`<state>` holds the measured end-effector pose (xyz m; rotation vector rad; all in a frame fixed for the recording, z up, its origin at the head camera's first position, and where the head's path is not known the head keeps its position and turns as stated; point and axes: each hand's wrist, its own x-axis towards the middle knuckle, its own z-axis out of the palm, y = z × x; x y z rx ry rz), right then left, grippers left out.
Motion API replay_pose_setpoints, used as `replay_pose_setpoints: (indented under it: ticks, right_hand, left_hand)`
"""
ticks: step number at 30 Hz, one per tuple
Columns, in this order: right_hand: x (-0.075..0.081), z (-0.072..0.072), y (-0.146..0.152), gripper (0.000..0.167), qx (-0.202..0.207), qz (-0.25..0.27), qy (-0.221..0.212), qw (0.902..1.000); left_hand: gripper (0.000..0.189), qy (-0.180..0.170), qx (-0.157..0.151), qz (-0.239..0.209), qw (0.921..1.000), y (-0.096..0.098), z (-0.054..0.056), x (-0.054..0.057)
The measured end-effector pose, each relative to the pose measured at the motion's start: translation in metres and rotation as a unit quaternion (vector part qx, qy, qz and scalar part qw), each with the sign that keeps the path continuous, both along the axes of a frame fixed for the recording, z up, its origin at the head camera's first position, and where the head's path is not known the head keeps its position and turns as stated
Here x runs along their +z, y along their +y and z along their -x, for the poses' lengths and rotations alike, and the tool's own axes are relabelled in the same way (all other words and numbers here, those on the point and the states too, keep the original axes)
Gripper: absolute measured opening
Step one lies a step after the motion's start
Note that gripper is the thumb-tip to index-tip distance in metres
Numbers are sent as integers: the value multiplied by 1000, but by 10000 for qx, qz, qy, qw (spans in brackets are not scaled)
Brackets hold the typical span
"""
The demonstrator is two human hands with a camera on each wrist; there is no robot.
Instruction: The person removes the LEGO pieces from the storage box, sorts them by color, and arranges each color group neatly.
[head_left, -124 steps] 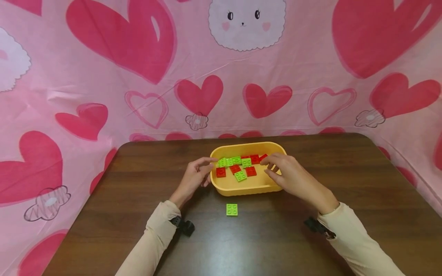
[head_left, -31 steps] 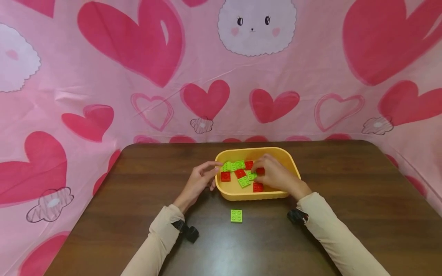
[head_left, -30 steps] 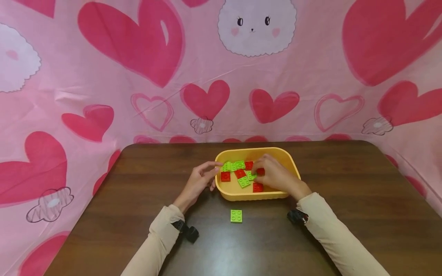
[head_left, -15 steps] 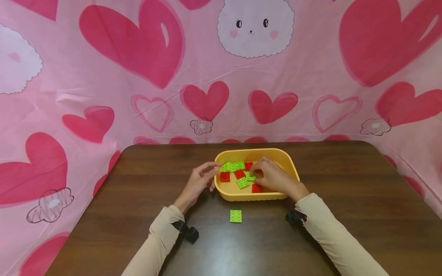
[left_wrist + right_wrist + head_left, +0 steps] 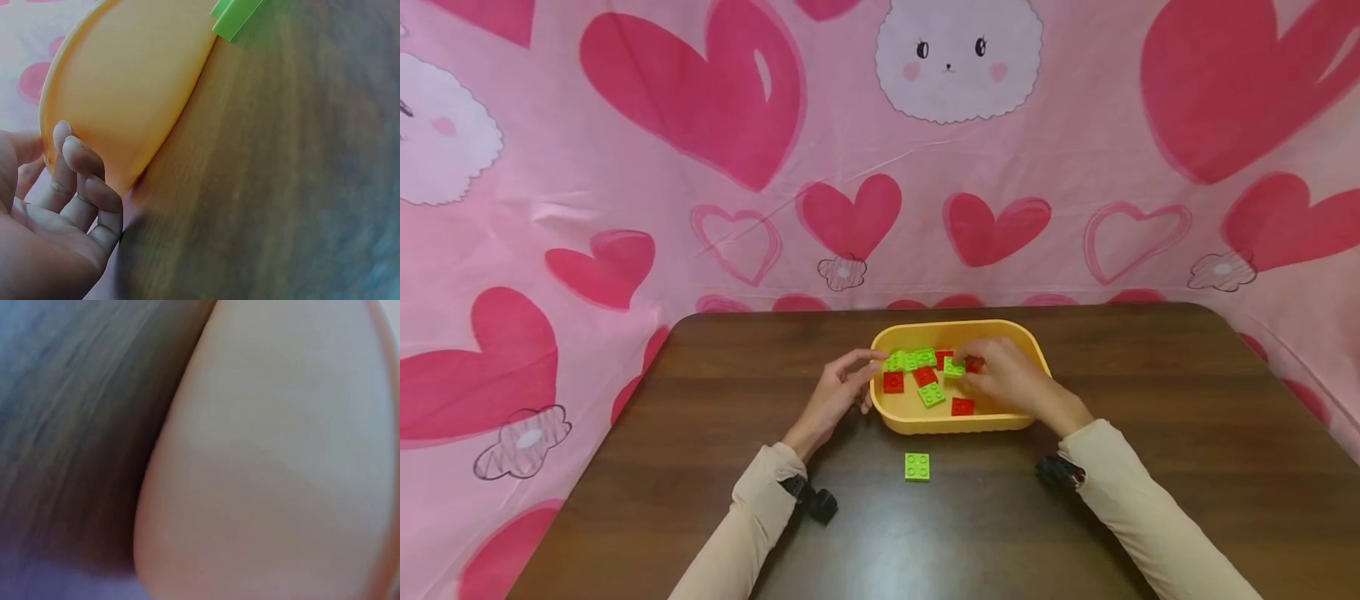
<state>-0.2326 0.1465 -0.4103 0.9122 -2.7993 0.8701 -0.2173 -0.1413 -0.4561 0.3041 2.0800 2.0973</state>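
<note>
A yellow tray (image 5: 958,426) on the table holds several red and lime-green toy building bricks. My left hand (image 5: 835,396) holds the tray's left end, thumb and index finger at the rim and the other fingers curled against the outer wall (image 5: 144,81) in the left wrist view. Inside the tray, my right hand (image 5: 1011,379) pinches a green brick (image 5: 954,367) between thumb and fingers. Below it lie a red brick (image 5: 962,407) and another green brick (image 5: 931,394). The right wrist view has only the tray's outer wall (image 5: 269,450) and the table, not the hand.
One lime-green brick (image 5: 917,467) lies alone on the dark wooden table (image 5: 700,375), in front of the tray. Behind the table hangs a pink cloth (image 5: 835,108) with hearts. Each wrist wears a black camera mount (image 5: 811,500).
My right hand came from the tray's right end to its middle and grasped a green brick, now raised slightly from where it lay. The left hand stays at the tray's left end.
</note>
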Motion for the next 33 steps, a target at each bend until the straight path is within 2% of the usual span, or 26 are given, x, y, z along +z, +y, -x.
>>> replay_pose_setpoints:
  ticks: [10,17,25,33]
  right_hand:
    - [9,-29,14,21,145,311,275,9990]
    - [14,-43,15,24,197,373,535,9977]
    - [20,-63,15,27,118,381,500,9980]
    - [23,-75,13,27,449,557,1037,9920]
  left_hand:
    - [32,125,43,-138,9998,1,-1,-3]
    - [32,14,11,-227,9997,0,-1,-5]
    - [36,-57,-29,-236,9997,2,-1,-4]
    - [38,0,-55,-251,9997,0,0,-5]
